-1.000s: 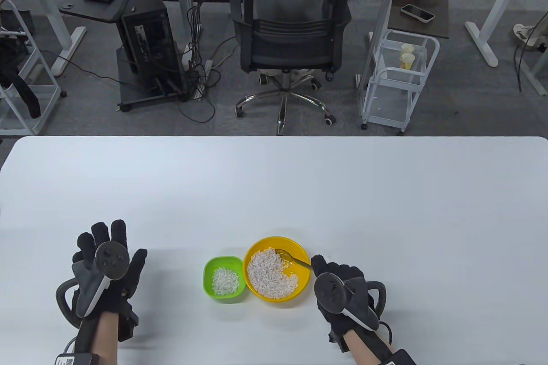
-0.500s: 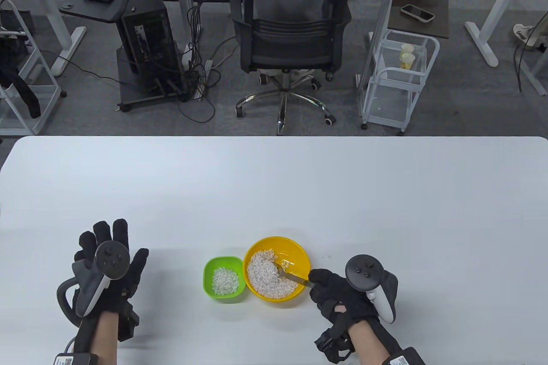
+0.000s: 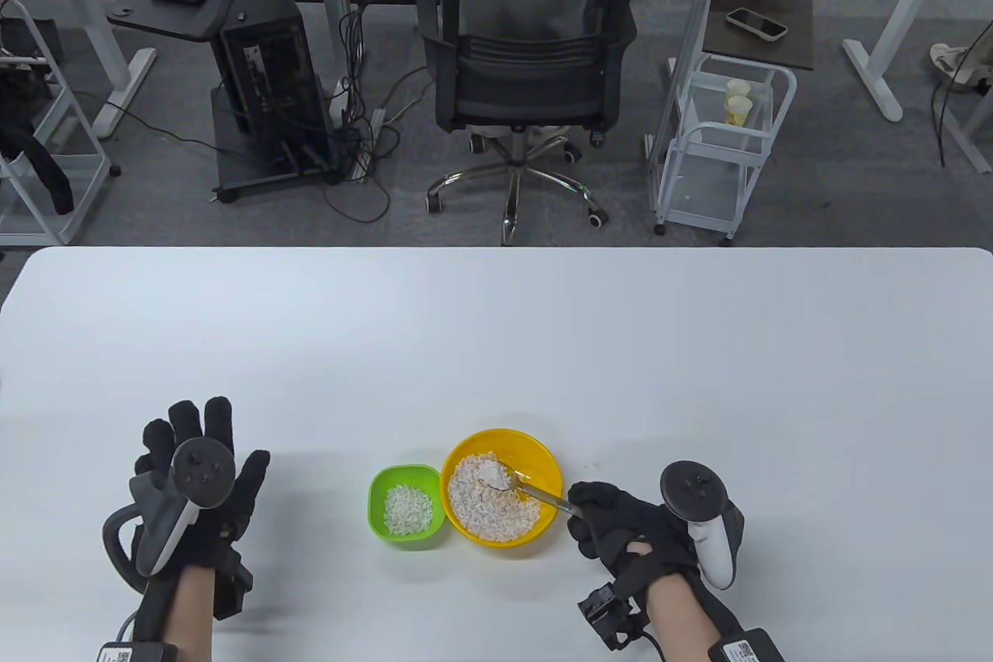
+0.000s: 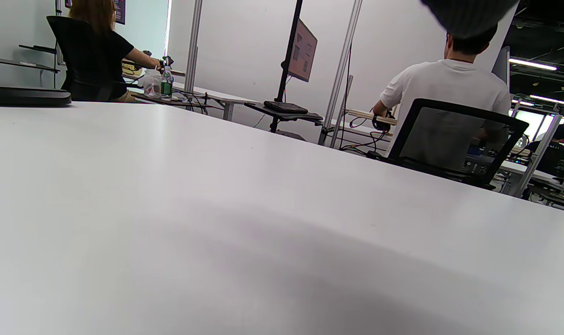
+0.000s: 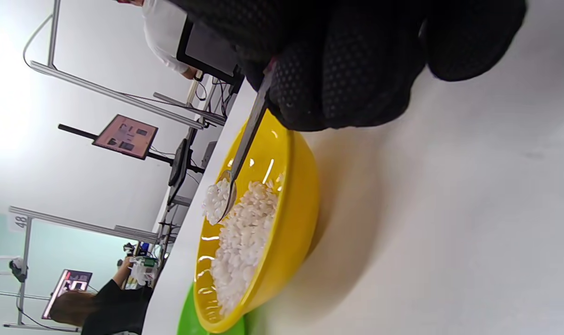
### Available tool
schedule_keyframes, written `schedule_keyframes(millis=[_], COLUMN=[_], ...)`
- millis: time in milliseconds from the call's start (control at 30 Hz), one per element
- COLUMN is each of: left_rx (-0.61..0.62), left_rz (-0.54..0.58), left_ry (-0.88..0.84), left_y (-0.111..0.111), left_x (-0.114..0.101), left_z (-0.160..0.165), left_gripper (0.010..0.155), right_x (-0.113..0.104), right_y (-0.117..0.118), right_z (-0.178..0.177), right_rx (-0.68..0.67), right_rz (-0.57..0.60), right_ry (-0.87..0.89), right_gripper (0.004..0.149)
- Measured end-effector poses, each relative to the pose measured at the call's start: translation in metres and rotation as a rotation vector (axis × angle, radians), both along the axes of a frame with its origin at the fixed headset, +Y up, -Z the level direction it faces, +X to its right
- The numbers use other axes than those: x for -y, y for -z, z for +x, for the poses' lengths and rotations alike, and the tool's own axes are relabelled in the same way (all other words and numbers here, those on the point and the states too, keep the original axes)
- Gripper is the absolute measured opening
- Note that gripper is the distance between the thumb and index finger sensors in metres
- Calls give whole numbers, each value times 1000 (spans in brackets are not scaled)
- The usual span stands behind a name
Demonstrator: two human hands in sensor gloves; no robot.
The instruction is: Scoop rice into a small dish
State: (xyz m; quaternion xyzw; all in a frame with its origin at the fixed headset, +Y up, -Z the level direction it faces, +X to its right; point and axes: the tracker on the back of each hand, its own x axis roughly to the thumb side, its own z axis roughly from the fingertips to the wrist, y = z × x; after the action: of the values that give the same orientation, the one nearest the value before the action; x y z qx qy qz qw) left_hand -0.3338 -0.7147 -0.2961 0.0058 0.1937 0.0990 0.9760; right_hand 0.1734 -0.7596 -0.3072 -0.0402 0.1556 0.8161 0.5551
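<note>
The right hand (image 3: 621,530) pinches a spoon (image 3: 521,487) heaped with white rice (image 3: 493,473) over the yellow bowl (image 3: 543,452), while the left hand (image 3: 194,487) lies spread.

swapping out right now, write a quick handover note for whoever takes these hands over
Right hand holds the spoon by its handle, its bowl loaded with rice and lifted over the yellow bowl.
Left hand rests flat on the table, fingers spread, holding nothing.
The green dish sits touching the yellow bowl's left side and already holds some rice.
Left to do: carry this spoonful left to the green dish, tip it in, and repeat as needed.
</note>
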Motion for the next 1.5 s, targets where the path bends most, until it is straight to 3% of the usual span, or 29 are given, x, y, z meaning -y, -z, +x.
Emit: schedule_keyframes(millis=[267,467,600,967,1167,1367,1500], left_rx=[5,12,15,19,16,15,17], left_rz=[8,12,9,0,-2,-7,-7], left_ry=[-10,-5,-4,9,11,15,15], left_y=[1,0,1,1,1,1,1], left_x=[0,0,1,0,0,0,0], left_z=[0,1,2,5,5,6,6], left_gripper=[78,78,78,78,78,78,78], right_x=[-30,-47,-56,-57,-70,-111,-94], right_y=[-1,-3,-12,-46,-56,-51,-47], right_z=[-34,-79,-109,-150,-147,-100,-71], right_rx=[-72,-135,-162,-271,-252,-87,-24], right_rz=[52,138,334,798,918,829,787], right_ry=[-30,-211,-496,-943,-1015,-851,-912], right_gripper=[44,44,44,44,43,43,43])
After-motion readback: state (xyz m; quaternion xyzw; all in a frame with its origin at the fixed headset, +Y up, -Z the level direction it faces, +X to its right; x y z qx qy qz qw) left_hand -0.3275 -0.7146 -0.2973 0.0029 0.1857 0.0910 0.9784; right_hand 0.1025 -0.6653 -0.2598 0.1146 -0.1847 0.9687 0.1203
